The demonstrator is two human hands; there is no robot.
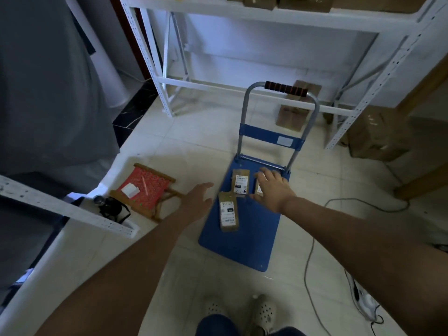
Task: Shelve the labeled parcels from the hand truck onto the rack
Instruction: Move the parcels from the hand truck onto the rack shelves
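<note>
- Blue hand truck (244, 229) stands on the tiled floor, handle end toward the white rack (266, 18).
- Three small brown parcels lie on its deck, up near the handle end. Front parcel (228, 212), label reads roughly "Z-1-Z"; lower print too small to read.
- Middle parcel (240, 184) just behind it; label text not legible.
- Third parcel (259, 189) mostly hidden under the right hand (272, 187); only a sliver of label and cardboard shows.
- Right hand reaches down over that parcel, fingers spread; whether it has hold of the parcel or only touches it, cannot tell.
- Left hand (197, 201) hovers at the deck's left edge, fingers loose and open, holding nothing.
- Rack's upper shelf carries cardboard boxes (286, 2), cut off by the top edge.
- More boxes (294, 112) sit low behind the handle, partly screened by it.
- Folding stool (145, 189) to the left, red seat.
</note>
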